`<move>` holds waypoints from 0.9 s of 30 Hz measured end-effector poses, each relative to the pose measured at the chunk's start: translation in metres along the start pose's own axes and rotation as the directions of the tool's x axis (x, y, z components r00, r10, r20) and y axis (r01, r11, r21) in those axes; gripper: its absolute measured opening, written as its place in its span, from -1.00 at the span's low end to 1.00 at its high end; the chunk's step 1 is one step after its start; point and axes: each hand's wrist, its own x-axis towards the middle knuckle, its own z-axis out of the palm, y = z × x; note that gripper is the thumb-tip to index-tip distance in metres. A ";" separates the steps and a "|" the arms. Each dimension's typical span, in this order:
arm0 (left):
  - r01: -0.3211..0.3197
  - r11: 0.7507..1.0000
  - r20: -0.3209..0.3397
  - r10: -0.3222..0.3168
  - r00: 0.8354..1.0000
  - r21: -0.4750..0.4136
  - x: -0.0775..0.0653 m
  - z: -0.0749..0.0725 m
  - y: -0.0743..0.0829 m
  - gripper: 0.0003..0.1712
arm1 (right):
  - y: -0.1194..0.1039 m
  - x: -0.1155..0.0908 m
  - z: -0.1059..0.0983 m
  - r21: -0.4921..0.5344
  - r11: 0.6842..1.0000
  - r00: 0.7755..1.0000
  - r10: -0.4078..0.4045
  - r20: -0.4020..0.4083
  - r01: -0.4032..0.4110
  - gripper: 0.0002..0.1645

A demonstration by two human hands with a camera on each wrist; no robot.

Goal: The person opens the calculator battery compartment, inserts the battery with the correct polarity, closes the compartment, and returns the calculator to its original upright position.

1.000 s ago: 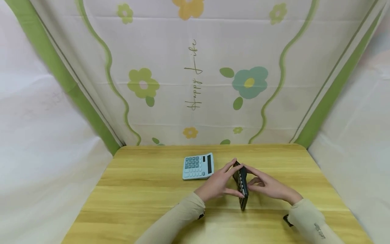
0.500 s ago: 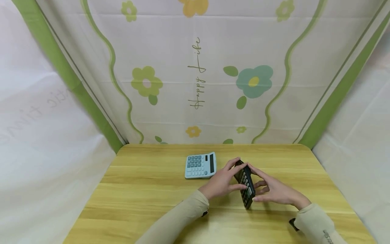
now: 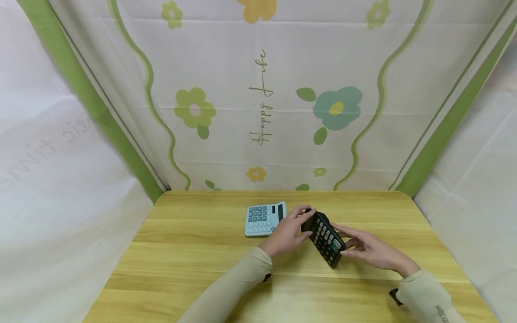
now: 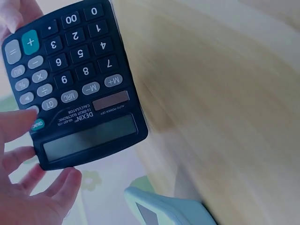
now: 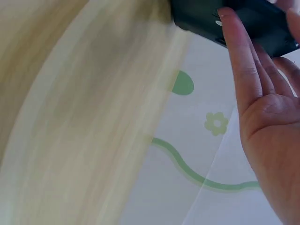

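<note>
A black desk calculator (image 3: pixel 325 240) is held up tilted over the wooden table, its keys facing left and up. My left hand (image 3: pixel 284 233) grips its display end; in the left wrist view the thumb (image 4: pixel 16 124) lies on the front by the green ON/AC key. At the opposite end my right hand (image 3: pixel 373 251) holds it, with fingers (image 5: pixel 241 61) against the dark back in the right wrist view and the thumb at the corner. A light blue calculator (image 3: pixel 258 220) lies flat behind my left hand, which covers its lower right corner.
The wooden table (image 3: pixel 181 260) reaches back to a white curtain (image 3: pixel 226 54) with printed flowers. More white cloth (image 3: pixel 60 179) hangs along the left and right sides. Black wrist straps show at both sleeves.
The black calculator has turned from nearly edge-on so that its keys and display face the head camera more. My right hand has shifted right with its lower end, while my left has drawn slightly left.
</note>
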 end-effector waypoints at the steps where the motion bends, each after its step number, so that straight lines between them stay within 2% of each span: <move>1: -0.001 1.000 0.000 0.001 1.000 0.005 0.000 0.000 -0.001 -0.17 | 0.001 0.000 -0.001 -0.009 1.000 1.000 -0.008 -0.011 0.008 -0.14; 4: 0.000 1.000 0.004 0.000 1.000 0.010 -0.002 -0.003 -0.004 -0.08 | 0.002 -0.001 -0.005 -0.030 0.999 0.999 -0.031 -0.034 0.030 -0.22; 10: -0.006 0.999 0.023 0.005 1.000 0.033 -0.004 -0.006 -0.006 0.24 | 0.008 -0.001 -0.010 0.019 0.996 0.995 -0.091 -0.042 0.092 -0.30; 15: -0.044 0.997 0.031 0.042 0.999 0.065 -0.006 -0.007 -0.005 0.28 | 0.012 0.001 -0.015 0.018 0.995 0.994 -0.097 -0.045 0.097 -0.33; 22: -0.073 0.977 0.068 0.060 0.996 0.200 -0.009 -0.008 -0.005 0.34 | 0.018 0.003 -0.020 -0.082 0.995 0.993 -0.061 -0.098 0.053 -0.35; 27: -0.080 0.966 0.098 0.057 0.994 0.247 -0.012 -0.009 -0.004 0.33 | 0.022 0.008 -0.023 -0.053 0.998 0.994 0.032 -0.104 -0.038 -0.35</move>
